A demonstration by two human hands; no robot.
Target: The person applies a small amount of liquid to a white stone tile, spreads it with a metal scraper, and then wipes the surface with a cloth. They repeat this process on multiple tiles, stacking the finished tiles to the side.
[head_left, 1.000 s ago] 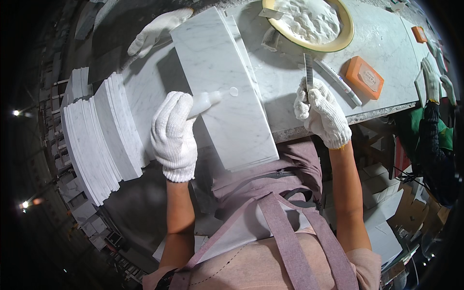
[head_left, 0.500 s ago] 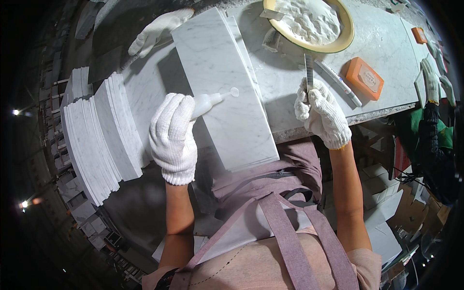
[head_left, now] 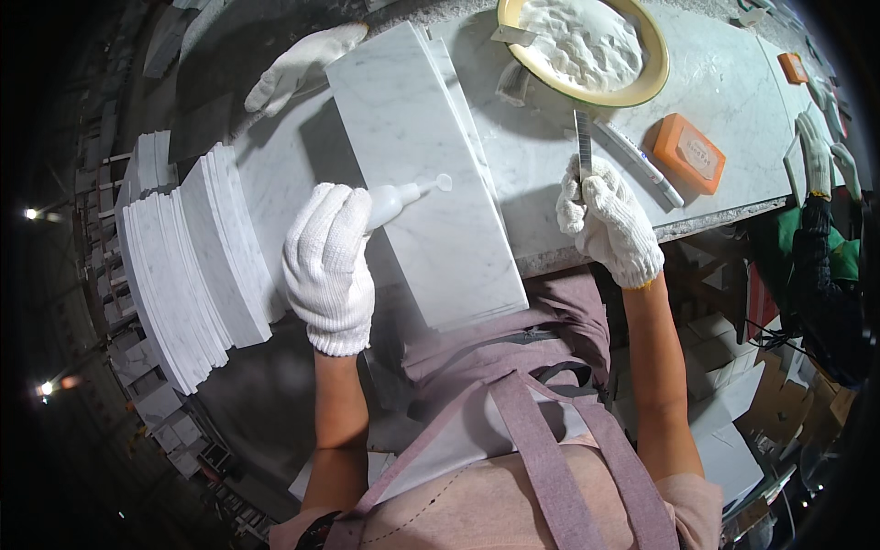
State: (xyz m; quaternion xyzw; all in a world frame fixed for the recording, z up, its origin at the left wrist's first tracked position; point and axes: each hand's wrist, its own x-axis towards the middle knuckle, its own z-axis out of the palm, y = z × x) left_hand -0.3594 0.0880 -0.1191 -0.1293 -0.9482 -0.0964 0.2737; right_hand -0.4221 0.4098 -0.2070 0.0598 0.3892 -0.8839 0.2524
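Bottle [head_left: 383, 205] slightly shifted over marble slab [head_left: 449, 243], dim workshop [head_left: 69, 275] beyond

My marble workbench [head_left: 756, 119] | before me: stacked marble slabs [head_left: 449, 252], jutting past its edge | right of them: cream basin [head_left: 654, 73] of white powder [head_left: 582, 46], marker [head_left: 639, 163], orange sanding block [head_left: 689, 154]

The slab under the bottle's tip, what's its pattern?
The slab is white with soft grey veining, best seen in the head view.
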